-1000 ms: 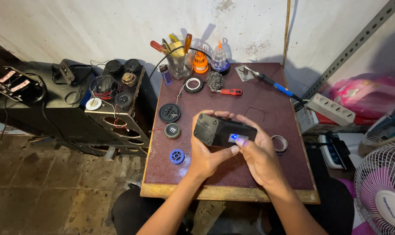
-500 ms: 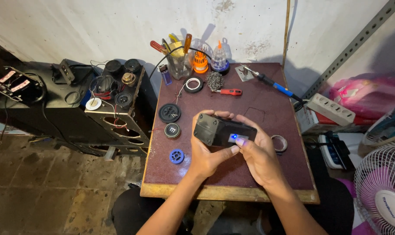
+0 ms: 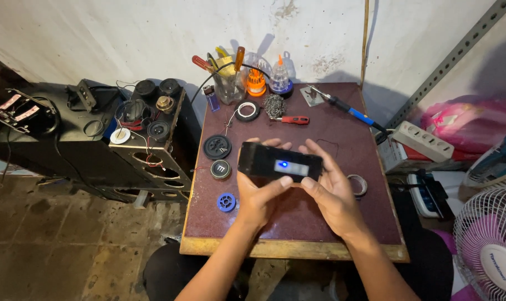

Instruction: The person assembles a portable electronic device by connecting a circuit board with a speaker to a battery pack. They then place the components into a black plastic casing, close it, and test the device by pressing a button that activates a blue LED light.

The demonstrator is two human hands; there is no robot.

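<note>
A dark red table (image 3: 342, 184) fills the middle of the view, with a black speaker cabinet (image 3: 147, 139) at its nine o'clock side and a pink fan (image 3: 489, 245) off at four o'clock. Above the table's centre both hands hold a black rectangular device (image 3: 279, 163), flat and slightly raised, its long axis running from nine to three o'clock, a small blue light glowing on its top face. The left hand (image 3: 258, 195) grips it from six o'clock at the left half, thumb pressed on the top face, fingers curled out of sight beneath. The right hand (image 3: 331, 189) cups the right end from about four o'clock, thumb near the lower edge and fingers wrapped round the far side. Both hands touch the device; neither is clearly nearer. At twelve o'clock stands a jar of screwdrivers (image 3: 229, 78), at one o'clock lies a soldering iron (image 3: 342, 106), and three round black and blue parts (image 3: 220, 169) lie at nine o'clock of the left hand.
</note>
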